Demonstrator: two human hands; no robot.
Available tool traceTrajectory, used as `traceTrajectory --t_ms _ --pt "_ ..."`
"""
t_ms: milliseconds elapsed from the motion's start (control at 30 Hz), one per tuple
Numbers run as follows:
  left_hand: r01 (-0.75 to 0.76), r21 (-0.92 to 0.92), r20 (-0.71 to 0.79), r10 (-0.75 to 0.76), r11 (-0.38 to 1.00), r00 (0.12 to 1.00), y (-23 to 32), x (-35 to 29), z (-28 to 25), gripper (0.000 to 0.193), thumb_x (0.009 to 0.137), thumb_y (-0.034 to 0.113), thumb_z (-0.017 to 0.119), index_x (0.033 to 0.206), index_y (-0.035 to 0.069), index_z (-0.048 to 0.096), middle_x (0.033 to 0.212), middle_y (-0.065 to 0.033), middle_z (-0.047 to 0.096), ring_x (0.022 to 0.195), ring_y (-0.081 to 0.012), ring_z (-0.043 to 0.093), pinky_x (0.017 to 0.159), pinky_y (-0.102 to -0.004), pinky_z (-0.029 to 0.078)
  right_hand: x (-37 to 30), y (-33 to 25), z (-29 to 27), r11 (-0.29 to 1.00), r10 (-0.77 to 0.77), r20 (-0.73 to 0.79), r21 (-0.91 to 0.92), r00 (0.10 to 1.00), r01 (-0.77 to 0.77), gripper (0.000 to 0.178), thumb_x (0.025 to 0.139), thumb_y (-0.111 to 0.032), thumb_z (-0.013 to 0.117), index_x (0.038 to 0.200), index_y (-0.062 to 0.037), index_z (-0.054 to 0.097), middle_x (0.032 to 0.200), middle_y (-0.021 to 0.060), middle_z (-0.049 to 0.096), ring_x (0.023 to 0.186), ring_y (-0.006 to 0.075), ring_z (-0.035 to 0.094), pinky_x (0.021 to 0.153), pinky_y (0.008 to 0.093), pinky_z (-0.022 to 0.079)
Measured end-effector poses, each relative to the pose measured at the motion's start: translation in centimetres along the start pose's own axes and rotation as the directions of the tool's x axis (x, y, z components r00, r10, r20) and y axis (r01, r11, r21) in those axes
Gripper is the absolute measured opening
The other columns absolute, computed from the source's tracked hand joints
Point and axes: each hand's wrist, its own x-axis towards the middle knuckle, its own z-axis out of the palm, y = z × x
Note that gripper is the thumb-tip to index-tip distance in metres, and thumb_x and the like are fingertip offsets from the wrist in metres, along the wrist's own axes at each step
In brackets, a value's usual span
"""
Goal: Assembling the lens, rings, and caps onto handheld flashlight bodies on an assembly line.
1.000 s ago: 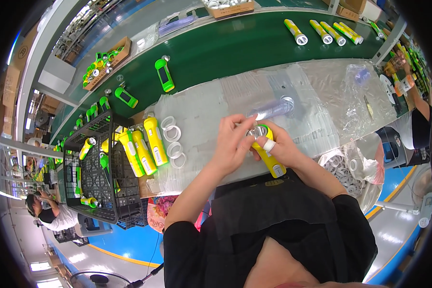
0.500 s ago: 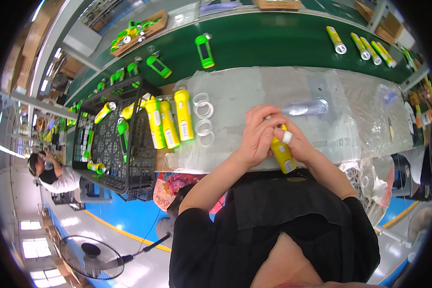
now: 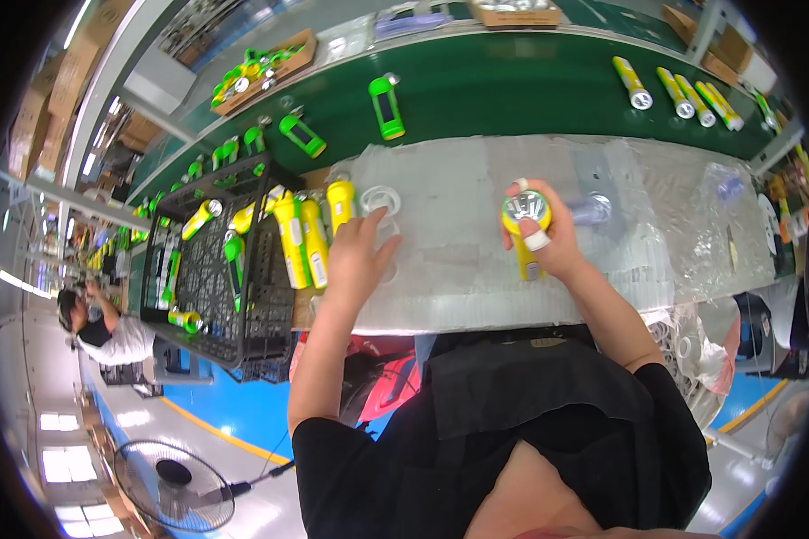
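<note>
My right hand [image 3: 555, 235] grips a yellow flashlight [image 3: 525, 207], its round shiny lens end tilted up toward me and its body pointing down. White bands wrap the thumb and a finger of that hand. Over on the left, my left hand [image 3: 358, 262] has its fingers spread beside the white rings [image 3: 382, 198], which it partly covers; whether it touches one I cannot tell. Several yellow flashlights [image 3: 290, 235] lie side by side just left of this hand. Beyond the right hand rests a clear plastic piece [image 3: 591, 208] on the grey sheet.
A black crate [image 3: 208, 274] holding flashlights stands at the left. Green flashlights [image 3: 386, 108] and yellow ones [image 3: 632, 83] lie on the green belt [image 3: 503, 85] along the far side. Clear plastic film [image 3: 719, 225] covers the table's right part. A fan [image 3: 173, 483] stands lower left.
My left hand has let go of the flashlight and moved left to the rings. The right hand keeps the flashlight, moved slightly farther away, and its lens now faces up.
</note>
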Motion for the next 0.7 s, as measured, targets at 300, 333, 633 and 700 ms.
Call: traceTrajectory --t_ms 300,333,633,700 --pt "-0.160 -0.922 -0.152 0.049 0.352 0.987 11.3 6.6 0.2 0.038 0.082 0.000 0.071 0.115 0.007 0.053 0.124 -0.0137 0.051 0.112 -0.0224 0.055 0.091 -0.0337 0.050 0.3 -0.1 0.6 1.000 0.024 -0.069 0.008 0.997 -0.023 0.034 0.091 -0.015 0.061 0.121 -0.0065 0.047 0.087 0.0039 0.058 0.069 0.0103 0.057 0.061 0.0260 0.050" --pt "-0.292 -0.810 -0.267 0.125 0.509 0.956 11.4 7.0 0.7 0.035 0.081 0.001 0.072 0.111 0.006 0.055 0.125 -0.0146 0.050 0.112 -0.0236 0.055 0.092 -0.0357 0.049 0.3 0.0 0.4 0.999 0.032 -0.050 -0.008 0.998 -0.033 0.034 0.091 -0.015 0.061 0.121 -0.0061 0.047 0.089 0.0036 0.058 0.070 0.0102 0.058 0.061 0.0260 0.050" --pt "-0.302 -0.593 -0.251 0.185 0.746 0.950 11.5 7.3 1.2 0.032 0.068 0.016 0.084 0.097 0.013 0.071 0.112 -0.0091 0.057 0.104 -0.0278 0.054 0.084 -0.0389 0.046 0.3 0.2 0.0 0.999 0.002 0.024 0.042 1.000 -0.003 0.035 0.091 -0.014 0.060 0.123 -0.0067 0.048 0.099 0.0054 0.056 0.079 0.0115 0.059 0.067 0.0272 0.051" --pt "-0.329 -0.505 -0.258 0.225 0.798 0.940 11.1 7.4 0.8 0.032 0.066 0.021 0.085 0.096 0.015 0.073 0.110 -0.0071 0.058 0.103 -0.0278 0.054 0.083 -0.0394 0.045 0.3 0.0 -0.3 0.998 0.027 0.051 0.062 0.998 -0.031 0.037 0.091 -0.014 0.059 0.125 -0.0065 0.047 0.103 0.0063 0.056 0.085 0.0129 0.060 0.071 0.0290 0.052"
